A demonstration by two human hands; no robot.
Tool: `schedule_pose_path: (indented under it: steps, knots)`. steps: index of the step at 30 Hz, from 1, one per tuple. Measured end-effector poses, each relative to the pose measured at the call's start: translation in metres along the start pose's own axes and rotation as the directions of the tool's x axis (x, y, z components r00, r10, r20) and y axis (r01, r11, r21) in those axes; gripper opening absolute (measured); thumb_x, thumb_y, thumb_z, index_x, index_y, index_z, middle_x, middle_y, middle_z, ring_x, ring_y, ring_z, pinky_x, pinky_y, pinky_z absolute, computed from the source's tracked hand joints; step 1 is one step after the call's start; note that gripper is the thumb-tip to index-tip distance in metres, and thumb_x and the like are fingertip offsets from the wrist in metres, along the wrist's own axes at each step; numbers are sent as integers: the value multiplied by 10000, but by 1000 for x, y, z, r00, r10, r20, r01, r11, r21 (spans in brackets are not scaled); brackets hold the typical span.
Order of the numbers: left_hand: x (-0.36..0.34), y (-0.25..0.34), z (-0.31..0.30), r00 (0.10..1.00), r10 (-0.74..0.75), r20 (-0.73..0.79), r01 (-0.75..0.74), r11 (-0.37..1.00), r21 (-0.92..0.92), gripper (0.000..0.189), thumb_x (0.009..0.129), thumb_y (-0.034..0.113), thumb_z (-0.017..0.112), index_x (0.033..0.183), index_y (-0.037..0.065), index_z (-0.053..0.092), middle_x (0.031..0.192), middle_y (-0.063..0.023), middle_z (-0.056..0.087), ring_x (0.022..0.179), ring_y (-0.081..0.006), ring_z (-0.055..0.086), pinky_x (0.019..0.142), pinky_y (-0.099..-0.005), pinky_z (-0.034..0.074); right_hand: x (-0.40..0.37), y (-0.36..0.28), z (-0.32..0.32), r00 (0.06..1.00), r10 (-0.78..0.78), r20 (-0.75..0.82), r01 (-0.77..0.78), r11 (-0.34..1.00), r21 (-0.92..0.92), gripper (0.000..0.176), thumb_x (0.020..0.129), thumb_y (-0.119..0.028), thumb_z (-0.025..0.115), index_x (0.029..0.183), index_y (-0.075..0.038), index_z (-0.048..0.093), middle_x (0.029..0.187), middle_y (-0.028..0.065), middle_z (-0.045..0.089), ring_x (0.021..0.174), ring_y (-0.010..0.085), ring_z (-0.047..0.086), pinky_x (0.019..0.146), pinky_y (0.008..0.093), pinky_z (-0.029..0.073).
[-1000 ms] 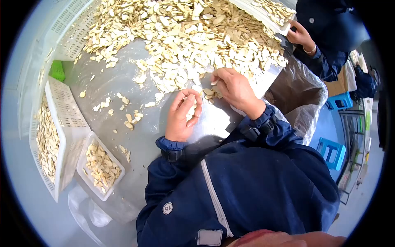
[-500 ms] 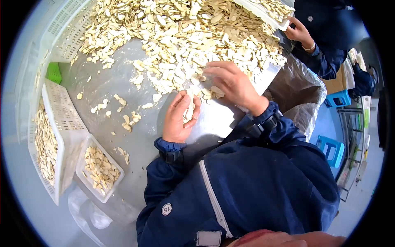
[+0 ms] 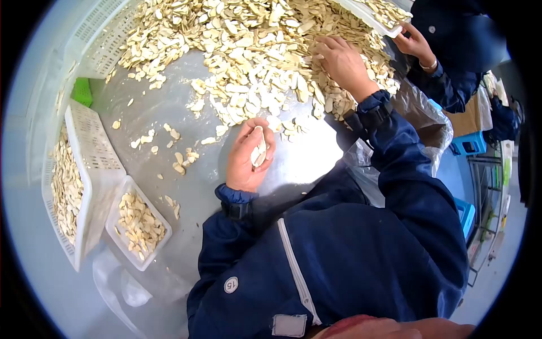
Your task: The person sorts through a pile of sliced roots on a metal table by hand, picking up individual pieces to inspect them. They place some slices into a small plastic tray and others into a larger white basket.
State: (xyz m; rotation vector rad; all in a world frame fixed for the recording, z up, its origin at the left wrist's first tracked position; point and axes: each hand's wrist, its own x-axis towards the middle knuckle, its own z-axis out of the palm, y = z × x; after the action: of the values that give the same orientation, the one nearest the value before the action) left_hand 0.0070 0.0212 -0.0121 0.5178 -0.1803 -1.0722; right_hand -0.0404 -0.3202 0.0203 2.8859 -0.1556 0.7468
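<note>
A broad heap of thin, pale dried slices (image 3: 248, 62) covers the far part of the metal table (image 3: 169, 101). My left hand (image 3: 248, 155) is closed around a few of these slices (image 3: 259, 151), just in front of the heap's near edge. Farther off to the right, my right hand (image 3: 345, 66) lies over the heap, palm down with its fingers stretched out onto the slices. The undersides of those fingers are hidden, and nothing shows gripped in them.
At left stand a white perforated basket (image 3: 96, 144) and a small white tray (image 3: 160, 242), both holding slices. A co-worker's hand (image 3: 416, 45) grips another white tray (image 3: 389, 29) at upper right. A plastic-lined bin (image 3: 437, 127) stands at the table's right edge.
My right hand has moved away from my left, up and to the right onto the heap. My left hand still holds its slices in nearly the same spot. The view has shifted slightly.
</note>
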Motion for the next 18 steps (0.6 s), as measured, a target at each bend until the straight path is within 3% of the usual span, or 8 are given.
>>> schedule_pose_path:
  steps: [3, 5, 7, 8, 11, 12, 15, 18]
  knots:
    - [1, -1, -3, 1000, 1, -2, -1, 999, -47, 268, 1097, 209, 543, 1329, 75, 540, 1017, -64, 613, 748, -132, 575, 407, -185, 354, 0, -5, -17, 994, 84, 66, -91, 989, 117, 191, 936, -195, 683, 1107, -124, 726, 1174, 67, 729, 1184, 269, 646, 956, 409, 534]
    - [2, -1, -3, 1000, -6, -16, 5, 996, -93, 264, 1099, 218, 544, 1323, 77, 543, 1023, -66, 615, 770, -145, 592, 416, -186, 382, -4, -9, -27, 962, 212, 172, -244, 951, 192, 173, 972, -239, 679, 1070, -99, 707, 1065, 76, 747, 988, 298, 705, 854, 405, 565]
    - [3, -1, 2, 999, -16, -51, 8, 989, -150, 262, 1101, 227, 546, 1316, 78, 547, 1029, -69, 617, 794, -157, 608, 429, -187, 416, -7, -16, -34, 893, 356, 274, -435, 838, 330, 184, 992, -260, 681, 1061, -91, 708, 1019, 83, 748, 903, 306, 724, 796, 391, 577]
    - [3, 0, 6, 996, -17, -83, 5, 991, -133, 262, 1101, 230, 547, 1315, 78, 548, 1033, -72, 618, 811, -163, 615, 436, -187, 430, -7, -22, -38, 838, 412, 358, -544, 683, 488, 256, 1006, -212, 688, 1227, -82, 680, 1017, 96, 730, 842, 255, 751, 755, 347, 591]
    - [2, 2, 15, 988, -11, -157, -3, 996, -86, 261, 1101, 236, 551, 1307, 76, 550, 1037, -74, 617, 841, -167, 619, 451, -182, 446, -6, -53, -50, 796, 337, 502, -585, 219, 781, 443, 1010, -126, 675, 1437, -71, 568, 1032, 103, 694, 922, 191, 755, 795, 297, 598]
    - [2, 2, 15, 986, -8, -167, -4, 997, -72, 258, 1101, 236, 553, 1303, 76, 550, 1033, -70, 614, 837, -161, 611, 451, -178, 437, -5, -61, -53, 817, 262, 514, -564, 179, 806, 573, 1022, -66, 635, 1560, -65, 437, 1072, 112, 659, 964, 179, 749, 813, 279, 606]
    - [1, 2, 10, 988, -14, -154, 6, 998, -55, 245, 1099, 236, 560, 1284, 76, 552, 1017, -58, 600, 813, -143, 577, 452, -166, 406, -4, -77, -55, 753, 190, 630, -641, -7, 768, 424, 1080, -102, 568, 1499, -40, 533, 1058, 82, 721, 986, 132, 735, 847, 267, 595]
    - [1, 2, 10, 987, -25, -157, 15, 998, -63, 226, 1097, 239, 569, 1250, 72, 562, 994, -46, 584, 781, -126, 542, 453, -159, 378, -7, -86, -53, 742, 186, 645, -644, -72, 762, 358, 1114, -158, 524, 1442, -29, 590, 1065, 68, 754, 1013, 113, 724, 879, 263, 575]
